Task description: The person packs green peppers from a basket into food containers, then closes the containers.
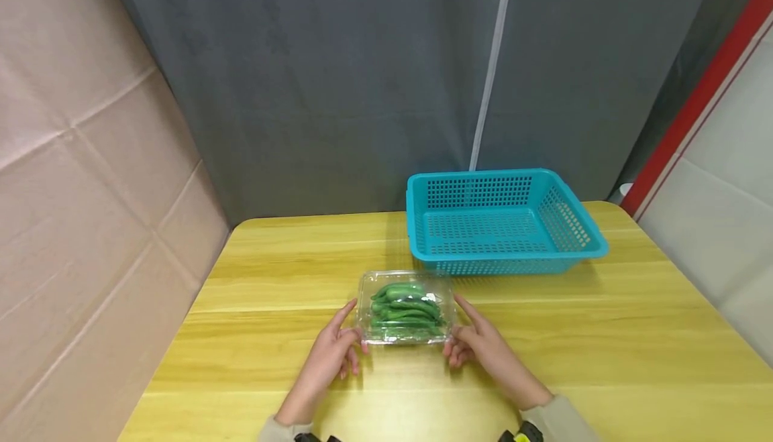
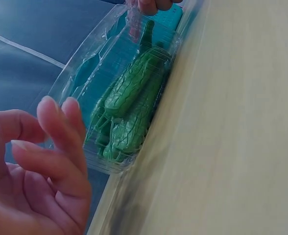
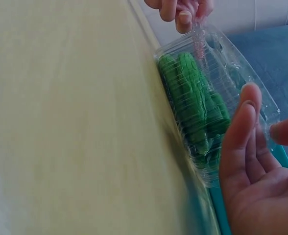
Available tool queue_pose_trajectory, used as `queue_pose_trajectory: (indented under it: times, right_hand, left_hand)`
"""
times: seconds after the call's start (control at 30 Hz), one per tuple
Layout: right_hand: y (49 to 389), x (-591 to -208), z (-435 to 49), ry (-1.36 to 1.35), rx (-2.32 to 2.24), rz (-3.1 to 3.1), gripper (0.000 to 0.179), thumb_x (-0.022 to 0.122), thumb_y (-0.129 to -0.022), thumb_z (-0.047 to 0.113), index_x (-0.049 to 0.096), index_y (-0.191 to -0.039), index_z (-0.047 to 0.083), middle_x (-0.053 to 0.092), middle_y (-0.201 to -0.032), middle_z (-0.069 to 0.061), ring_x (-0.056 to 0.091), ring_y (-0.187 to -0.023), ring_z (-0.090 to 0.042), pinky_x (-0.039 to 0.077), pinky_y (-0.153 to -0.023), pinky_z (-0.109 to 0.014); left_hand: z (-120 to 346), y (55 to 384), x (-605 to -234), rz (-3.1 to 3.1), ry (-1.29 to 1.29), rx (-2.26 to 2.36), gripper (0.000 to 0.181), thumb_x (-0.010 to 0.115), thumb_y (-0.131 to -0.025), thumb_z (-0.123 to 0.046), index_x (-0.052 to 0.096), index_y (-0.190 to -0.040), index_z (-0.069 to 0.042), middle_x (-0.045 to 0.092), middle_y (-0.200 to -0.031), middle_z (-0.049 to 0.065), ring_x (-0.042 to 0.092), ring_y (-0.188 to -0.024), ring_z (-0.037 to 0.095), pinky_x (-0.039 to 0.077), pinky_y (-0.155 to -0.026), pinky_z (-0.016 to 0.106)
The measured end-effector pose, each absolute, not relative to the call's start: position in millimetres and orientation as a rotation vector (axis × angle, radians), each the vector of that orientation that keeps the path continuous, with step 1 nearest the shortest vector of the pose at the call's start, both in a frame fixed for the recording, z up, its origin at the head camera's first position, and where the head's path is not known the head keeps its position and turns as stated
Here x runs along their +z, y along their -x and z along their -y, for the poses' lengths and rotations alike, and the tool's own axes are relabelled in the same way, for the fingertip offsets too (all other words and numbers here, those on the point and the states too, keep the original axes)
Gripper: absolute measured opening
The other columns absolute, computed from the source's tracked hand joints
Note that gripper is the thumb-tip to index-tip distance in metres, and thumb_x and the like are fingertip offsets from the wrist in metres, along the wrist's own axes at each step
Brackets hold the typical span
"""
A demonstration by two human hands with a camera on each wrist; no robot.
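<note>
A clear plastic clamshell box (image 1: pixel 406 342) holds several long green vegetables (image 1: pixel 406 310), their bumpy skins showing through its ribbed wall in both wrist views. My left hand (image 1: pixel 331 349) pinches the box's near left corner, index finger stretched along that side. At the near right corner my right hand (image 1: pixel 480 343) does the same, with its index finger pointing forward along the edge and the other fingers curled below. The box is level, close over the wooden table (image 1: pixel 290 254), between the two hands.
A turquoise plastic basket (image 1: pixel 507 256) with perforated walls stands at the back right of the table, just behind the box. A dark grey curtain (image 1: pixel 338 93) hangs along the far edge. Pale sheets (image 1: pixel 90 194) close off both sides.
</note>
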State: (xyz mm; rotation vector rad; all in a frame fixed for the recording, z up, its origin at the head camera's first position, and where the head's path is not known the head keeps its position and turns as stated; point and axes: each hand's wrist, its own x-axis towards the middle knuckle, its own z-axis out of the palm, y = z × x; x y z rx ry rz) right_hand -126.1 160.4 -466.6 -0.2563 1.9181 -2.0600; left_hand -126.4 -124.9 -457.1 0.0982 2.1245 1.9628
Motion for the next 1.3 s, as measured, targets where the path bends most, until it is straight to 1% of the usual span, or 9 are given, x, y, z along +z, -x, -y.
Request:
queue_pose_trajectory:
  times: [0.17,0.27,0.47,0.67,0.9,1.03,1.13,1.2,1.3]
  right_hand:
    - [125.4,-466.4,-163.6,0.242,-2.058,-1.926,0.069,0.046,-0.092,0.013,0.001,-0.144,0.016,0.060,-0.079,-0.024,0.059,-0.061,-0.022,0.052,-0.061,-0.035]
    - [121.8,-468.5,-165.4,0.222,-2.060,-1.920,0.068,0.045,-0.092,0.012,0.002,-0.144,0.015,0.060,-0.078,-0.023,0.059,-0.061,-0.022,0.052,-0.060,-0.034]
    - [118.5,-467.8,-168.2,0.218,-2.068,-1.916,0.068,0.047,-0.091,0.015,0.004,-0.144,0.016,0.060,-0.078,-0.024,0.059,-0.061,-0.021,0.052,-0.060,-0.034]
    - [118.1,-462.6,-172.8,0.245,-2.041,-1.935,0.069,0.047,-0.091,0.015,0.003,-0.144,0.014,0.060,-0.080,-0.024,0.059,-0.063,-0.022,0.052,-0.062,-0.035]
    - [117.6,-459.2,-170.3,0.210,-2.006,-2.014,0.063,0.042,-0.092,0.011,0.005,-0.144,0.013,0.061,-0.078,-0.023,0.060,-0.064,-0.027,0.052,-0.062,-0.036]
    - [122.6,-455.6,-169.0,0.275,-1.941,-2.071,0.062,0.041,-0.093,0.012,0.004,-0.143,0.011,0.062,-0.080,-0.023,0.061,-0.067,-0.031,0.052,-0.063,-0.038]
    - [124.9,-448.0,-177.0,0.318,-1.805,-2.245,0.062,0.043,-0.094,0.017,0.006,-0.143,0.008,0.063,-0.083,-0.019,0.061,-0.069,-0.031,0.052,-0.062,-0.038]
    - [125.8,-439.1,-186.0,0.345,-1.622,-2.501,0.061,0.044,-0.094,0.027,0.013,-0.142,0.007,0.064,-0.090,-0.013,0.061,-0.075,-0.027,0.052,-0.066,-0.037]
    - [125.8,-422.8,-202.8,0.367,-1.231,-2.951,0.059,0.044,-0.093,0.039,0.027,-0.139,0.008,0.060,-0.106,-0.011,0.058,-0.090,-0.027,0.048,-0.076,-0.042]
  left_hand:
    - [122.5,126.6,-454.1,-2.064,-0.134,1.980,0.065,0.048,-0.088,-0.004,0.015,-0.143,-0.016,0.058,-0.083,0.028,0.048,-0.042,0.014,0.033,-0.034,0.019]
    - [121.7,124.5,-456.3,-2.055,-0.153,1.962,0.065,0.048,-0.088,-0.005,0.015,-0.143,-0.015,0.059,-0.084,0.029,0.048,-0.042,0.013,0.033,-0.034,0.018]
    - [121.8,123.6,-462.7,-2.106,-0.168,1.949,0.063,0.052,-0.088,-0.014,0.020,-0.142,-0.019,0.062,-0.083,0.022,0.048,-0.041,0.011,0.032,-0.033,0.017]
    - [118.9,122.9,-463.4,-2.114,-0.140,1.975,0.062,0.052,-0.087,-0.015,0.023,-0.141,-0.022,0.063,-0.080,0.017,0.047,-0.041,0.011,0.032,-0.033,0.016]
    - [114.6,120.5,-459.1,-2.132,-0.156,1.978,0.065,0.052,-0.085,-0.008,0.020,-0.142,-0.014,0.063,-0.079,0.019,0.051,-0.045,0.012,0.033,-0.033,0.016]
    - [115.0,120.0,-454.8,-2.173,-0.135,1.969,0.065,0.052,-0.086,-0.007,0.020,-0.142,-0.015,0.063,-0.079,0.019,0.052,-0.046,0.012,0.034,-0.034,0.016]
    - [115.9,120.3,-452.3,-2.177,-0.154,1.899,0.065,0.051,-0.089,-0.013,0.015,-0.143,-0.018,0.065,-0.084,0.016,0.057,-0.051,0.017,0.036,-0.035,0.017]
    - [117.0,119.4,-449.9,-2.214,-0.168,1.802,0.064,0.049,-0.091,-0.023,0.011,-0.143,-0.019,0.065,-0.089,0.014,0.059,-0.058,0.021,0.041,-0.037,0.022]
    - [120.2,117.5,-444.9,-2.432,-0.176,1.549,0.060,0.039,-0.093,-0.043,0.013,-0.143,-0.022,0.063,-0.101,0.009,0.060,-0.072,0.026,0.048,-0.050,0.033]
